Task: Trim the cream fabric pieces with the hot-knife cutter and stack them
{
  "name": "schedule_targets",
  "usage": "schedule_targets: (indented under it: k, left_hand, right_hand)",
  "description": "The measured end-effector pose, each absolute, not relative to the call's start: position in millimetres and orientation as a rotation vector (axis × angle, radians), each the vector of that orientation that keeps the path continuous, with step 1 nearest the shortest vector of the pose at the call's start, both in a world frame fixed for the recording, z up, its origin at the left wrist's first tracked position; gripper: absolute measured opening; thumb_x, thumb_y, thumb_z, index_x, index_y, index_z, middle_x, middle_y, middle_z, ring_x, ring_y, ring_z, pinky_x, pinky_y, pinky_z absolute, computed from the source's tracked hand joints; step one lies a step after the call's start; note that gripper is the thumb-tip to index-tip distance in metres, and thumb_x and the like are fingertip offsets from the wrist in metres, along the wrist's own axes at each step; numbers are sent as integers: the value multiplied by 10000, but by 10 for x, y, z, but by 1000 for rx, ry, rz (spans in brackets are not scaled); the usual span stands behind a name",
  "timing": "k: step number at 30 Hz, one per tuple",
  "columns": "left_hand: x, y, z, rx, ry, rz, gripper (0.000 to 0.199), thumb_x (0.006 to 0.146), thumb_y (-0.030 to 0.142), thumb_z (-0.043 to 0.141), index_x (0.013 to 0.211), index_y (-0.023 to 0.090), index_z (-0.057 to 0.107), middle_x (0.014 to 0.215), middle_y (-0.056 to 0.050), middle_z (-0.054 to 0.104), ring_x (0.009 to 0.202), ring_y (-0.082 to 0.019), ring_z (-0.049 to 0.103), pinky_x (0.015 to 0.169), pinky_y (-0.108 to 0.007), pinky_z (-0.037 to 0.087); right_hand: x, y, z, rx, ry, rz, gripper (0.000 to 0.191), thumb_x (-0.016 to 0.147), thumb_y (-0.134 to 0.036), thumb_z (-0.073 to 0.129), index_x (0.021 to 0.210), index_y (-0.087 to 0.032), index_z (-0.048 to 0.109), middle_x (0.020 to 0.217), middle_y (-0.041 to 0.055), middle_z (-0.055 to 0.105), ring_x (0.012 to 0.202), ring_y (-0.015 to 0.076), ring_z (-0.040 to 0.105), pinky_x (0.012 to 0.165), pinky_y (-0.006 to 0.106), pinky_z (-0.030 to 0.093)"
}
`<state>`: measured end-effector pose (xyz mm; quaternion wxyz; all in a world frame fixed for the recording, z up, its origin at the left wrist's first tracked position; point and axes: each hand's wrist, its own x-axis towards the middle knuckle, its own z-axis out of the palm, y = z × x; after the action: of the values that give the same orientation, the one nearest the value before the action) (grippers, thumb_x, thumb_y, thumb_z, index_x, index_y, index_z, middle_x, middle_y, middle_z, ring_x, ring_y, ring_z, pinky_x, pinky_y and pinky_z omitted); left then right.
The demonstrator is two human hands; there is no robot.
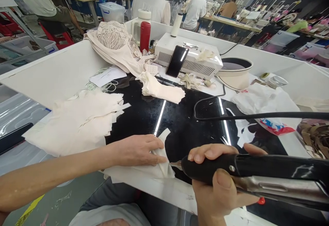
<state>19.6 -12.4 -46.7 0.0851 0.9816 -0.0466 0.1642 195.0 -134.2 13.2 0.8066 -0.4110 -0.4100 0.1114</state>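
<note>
My left hand (142, 150) is closed on a folded cream fabric piece (164, 171) at the near edge of the black glossy work surface (180, 123). My right hand (218, 185) wraps round a black handheld tool (277, 166) with a metal lever along its underside. A short metal tip (176, 164) sticks out of the tool's rounded end and points at the fabric by my left fingers. Whether the tip touches the cloth I cannot tell. Left of my hands lies a spread pile of cream fabric pieces (84, 119). Another small stack of cream pieces (164, 90) lies further back.
Behind stand a white vented box (190, 56) with a phone (177, 61) leaning on it, a red bottle (145, 35) and lace bras (113, 42). A black cord (257, 115) crosses at right, near a plastic bag (267, 106) and a round bin (235, 73). Several people sit beyond.
</note>
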Motion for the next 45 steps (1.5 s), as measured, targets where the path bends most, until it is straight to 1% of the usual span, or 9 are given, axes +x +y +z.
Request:
schedule_targets:
  k: [6, 12, 19, 23, 31, 35, 38, 42, 45]
  left_hand:
    - [190, -142, -475, 2903, -129, 538, 259, 1072, 232, 603, 1317, 239, 688, 1274, -114, 626, 1177, -218, 633, 1066, -366, 547]
    - [199, -154, -453, 2932, -114, 505, 284, 1078, 226, 589, 1348, 243, 674, 1269, -116, 632, 1180, -219, 633, 1075, -374, 542]
    - [191, -157, -466, 2927, -124, 549, 256, 1072, 203, 591, 1311, 213, 679, 1285, -135, 631, 1202, -226, 629, 1075, -374, 543]
    - [193, -153, -469, 2919, -148, 569, 246, 1089, 205, 555, 1301, 204, 680, 1278, -138, 641, 1214, -233, 631, 1074, -382, 546]
    - [175, -119, -472, 2938, -193, 558, 249, 1122, 210, 481, 1285, 176, 666, 1253, -107, 685, 1249, -204, 622, 1167, -377, 485]
    - [163, -118, -433, 2987, -196, 509, 264, 1103, 144, 488, 1303, 184, 656, 1267, -110, 676, 1256, -204, 613, 1161, -381, 487]
    - [161, -142, -387, 3021, -190, 482, 318, 1068, 108, 543, 1345, 225, 646, 1271, -107, 665, 1232, -208, 620, 1135, -388, 505]
    - [163, -187, -359, 3044, -151, 465, 320, 1063, 220, 623, 1376, 285, 640, 1239, -101, 653, 1200, -219, 627, 1101, -396, 529]
    - [163, -208, -371, 3046, -135, 448, 289, 1076, 313, 618, 1363, 288, 650, 1237, -107, 641, 1229, -237, 612, 1091, -414, 538]
  right_hand:
    - [1926, -1221, 156, -834, -815, 197, 479, 814, -230, 788, 1224, -228, 540, 793, -60, 671, 564, 140, 589, 493, 300, 546]
    - [1916, -1165, 148, -844, -819, 196, 466, 796, -193, 755, 1214, -230, 551, 781, -63, 670, 547, 145, 599, 484, 309, 542]
    - [1939, -1278, 204, -881, -784, 219, 458, 795, -252, 780, 1201, -256, 566, 761, -73, 666, 540, 148, 567, 477, 302, 537]
    - [1923, -1315, 168, -861, -823, 239, 476, 812, -247, 808, 1226, -260, 574, 796, -73, 689, 569, 145, 575, 498, 302, 563]
    - [1908, -1343, 134, -873, -858, 224, 462, 840, -254, 785, 1246, -251, 564, 813, -62, 677, 586, 153, 593, 508, 321, 576]
    - [1921, -1383, 113, -883, -879, 221, 471, 858, -276, 787, 1266, -251, 553, 829, -57, 666, 599, 153, 592, 523, 326, 573]
    - [1935, -1412, 93, -910, -900, 239, 479, 878, -284, 782, 1286, -264, 532, 847, -54, 656, 623, 159, 600, 553, 344, 583]
    - [1943, -1431, 86, -931, -917, 251, 474, 893, -295, 778, 1292, -273, 524, 856, -52, 646, 637, 159, 601, 579, 356, 592]
    - [1929, -1433, 96, -924, -901, 255, 471, 892, -300, 784, 1288, -278, 530, 856, -57, 649, 635, 154, 595, 574, 346, 587]
